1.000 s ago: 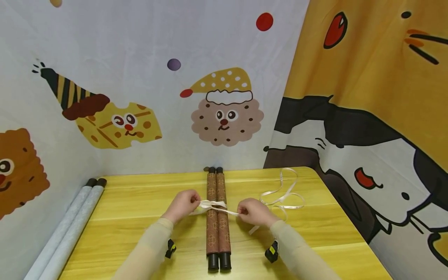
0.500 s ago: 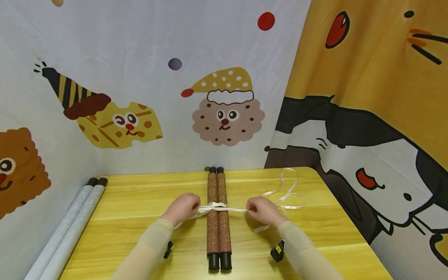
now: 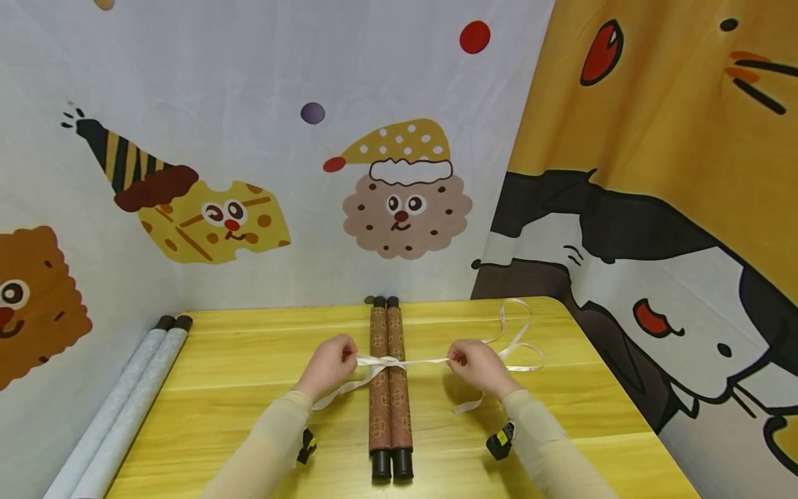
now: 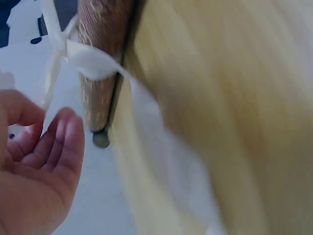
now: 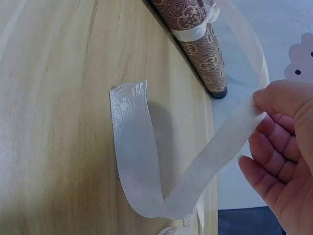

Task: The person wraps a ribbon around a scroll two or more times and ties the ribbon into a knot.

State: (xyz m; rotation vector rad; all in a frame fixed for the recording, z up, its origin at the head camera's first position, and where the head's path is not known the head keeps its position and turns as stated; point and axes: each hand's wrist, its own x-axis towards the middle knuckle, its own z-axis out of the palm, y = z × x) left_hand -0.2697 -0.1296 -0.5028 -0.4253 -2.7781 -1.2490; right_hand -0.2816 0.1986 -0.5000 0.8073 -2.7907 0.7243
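A scroll (image 3: 379, 409) rolled into two brown patterned rolls with black end knobs lies lengthwise on the table. White ribbon (image 3: 427, 361) is wrapped round its middle and crossed in a knot on top. To the left of the scroll, my left hand (image 3: 327, 364) pinches one part of the ribbon, while a loose tail hangs below it. My right hand (image 3: 481, 367) pinches the other part between thumb and forefinger, drawn straight from the knot. In the right wrist view, the ribbon's free end (image 5: 129, 127) curls down past that hand (image 5: 288, 142).
Two pale grey rolls (image 3: 134, 402) with black ends lie along the table's left side. Another loose, printed ribbon (image 3: 524, 367) loops on the table (image 3: 561, 416) beyond my right hand. A cartoon-printed curtain (image 3: 249, 125) stands behind the table.
My right hand has moved further right with the ribbon, and the knot over the scroll has drawn smaller. My left hand dipped, then rose again, still pinching ribbon.
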